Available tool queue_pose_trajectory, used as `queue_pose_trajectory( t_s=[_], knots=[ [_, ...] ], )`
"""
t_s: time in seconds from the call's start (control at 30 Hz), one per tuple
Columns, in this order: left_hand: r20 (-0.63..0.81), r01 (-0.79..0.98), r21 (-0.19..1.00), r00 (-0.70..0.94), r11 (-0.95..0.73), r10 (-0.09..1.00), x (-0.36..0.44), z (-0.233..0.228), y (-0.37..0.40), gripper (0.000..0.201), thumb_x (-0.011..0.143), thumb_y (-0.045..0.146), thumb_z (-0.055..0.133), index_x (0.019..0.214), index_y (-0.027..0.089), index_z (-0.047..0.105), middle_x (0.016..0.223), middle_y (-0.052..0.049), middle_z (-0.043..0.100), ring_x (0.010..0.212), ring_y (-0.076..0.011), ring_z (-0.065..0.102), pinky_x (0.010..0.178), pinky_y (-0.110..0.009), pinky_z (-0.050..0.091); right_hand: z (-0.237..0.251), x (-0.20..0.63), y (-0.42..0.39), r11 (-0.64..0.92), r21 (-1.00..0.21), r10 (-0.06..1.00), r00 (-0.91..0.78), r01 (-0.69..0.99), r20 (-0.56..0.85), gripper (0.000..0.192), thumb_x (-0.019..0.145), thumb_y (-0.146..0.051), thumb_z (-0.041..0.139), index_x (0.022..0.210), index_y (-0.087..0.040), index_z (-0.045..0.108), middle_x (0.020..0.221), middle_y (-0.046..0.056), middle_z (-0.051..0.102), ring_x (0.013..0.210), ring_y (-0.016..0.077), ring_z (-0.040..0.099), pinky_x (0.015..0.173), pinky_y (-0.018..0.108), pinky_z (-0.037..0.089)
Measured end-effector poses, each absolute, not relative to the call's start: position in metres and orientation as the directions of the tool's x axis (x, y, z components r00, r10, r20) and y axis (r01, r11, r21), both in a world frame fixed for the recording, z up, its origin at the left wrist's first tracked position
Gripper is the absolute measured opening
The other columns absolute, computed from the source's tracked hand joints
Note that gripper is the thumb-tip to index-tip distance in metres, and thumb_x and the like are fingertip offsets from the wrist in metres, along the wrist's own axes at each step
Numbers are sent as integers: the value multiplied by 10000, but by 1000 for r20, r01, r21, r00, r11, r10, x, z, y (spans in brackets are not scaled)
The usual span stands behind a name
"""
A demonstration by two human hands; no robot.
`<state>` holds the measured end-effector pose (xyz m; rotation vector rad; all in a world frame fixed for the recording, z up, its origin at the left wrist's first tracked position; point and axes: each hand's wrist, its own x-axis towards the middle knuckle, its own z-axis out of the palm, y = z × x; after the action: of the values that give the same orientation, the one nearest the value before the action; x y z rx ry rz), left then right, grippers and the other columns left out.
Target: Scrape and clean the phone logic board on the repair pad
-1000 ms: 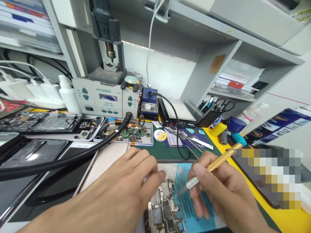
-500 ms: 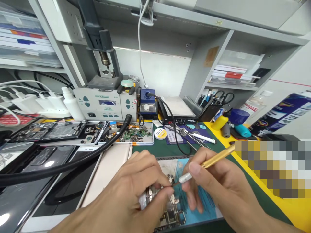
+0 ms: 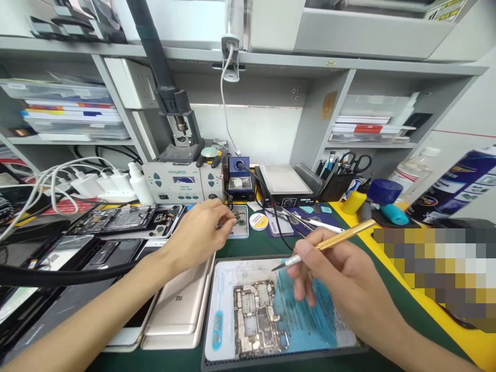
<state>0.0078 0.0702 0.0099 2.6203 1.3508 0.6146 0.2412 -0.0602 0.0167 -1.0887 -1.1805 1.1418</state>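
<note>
Here my worktop (image 3: 248,248) is a green mat crowded with repair gear under grey shelving (image 3: 271,57) that holds stacked papers and boxes. My right hand (image 3: 329,279) is closed around a gold-handled knife (image 3: 325,244), its blade tip hanging just above the upper edge of the pale work pad (image 3: 220,310). On that pad lies the bare circuit board (image 3: 258,318), touched by neither hand. My left hand (image 3: 201,230) reaches away to the small parts tray (image 3: 243,227), fingertips pinched together at its contents; I cannot tell what they grip. A gold phone (image 3: 182,305) lies face down just left of the pad, with opened handsets (image 3: 124,219) beyond. At the back stand a soldering station (image 3: 182,181), a white bottle (image 3: 139,183) and a yellow solder tin (image 3: 259,221); a thick black hose (image 3: 58,274) crosses the left side.
</note>
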Motion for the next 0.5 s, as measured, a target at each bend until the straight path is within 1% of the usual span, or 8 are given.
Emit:
queue_pose_trajectory(
  t_s=[0.13,0.27,0.4,0.5],
  knots=[
    [151,781,202,572,-592,806,20,18,78,300,1042,398,668,1246,178,676,1241,-81,708,1060,-219,712,930,-438,620,16,244,-58,139,-988,990,31,-60,138,376,992,-519,752,830,-205,622,662,-9,745,493,93,676,431,140,516],
    [101,812,156,553,-562,827,23,22,81,305,1044,405,665,1251,181,675,1240,-81,709,1046,-215,714,917,-429,624,17,245,-60,161,-984,987,21,-69,160,381,1002,-528,735,843,-207,607,657,-22,733,487,79,665,432,128,510],
    [101,812,171,548,-557,830,25,25,84,308,1042,407,667,1248,178,675,1237,-80,709,1050,-217,714,919,-432,623,17,244,-59,163,-984,987,15,-66,163,383,1008,-524,728,841,-205,599,645,-26,728,482,74,663,435,124,508],
    [113,791,228,558,-568,822,21,31,76,283,1045,402,664,1204,168,684,1188,-73,718,1017,-207,714,905,-423,619,20,245,-59,158,-986,987,13,-60,158,386,1002,-525,736,839,-204,598,646,-23,730,485,76,662,441,127,511]
  ],
)
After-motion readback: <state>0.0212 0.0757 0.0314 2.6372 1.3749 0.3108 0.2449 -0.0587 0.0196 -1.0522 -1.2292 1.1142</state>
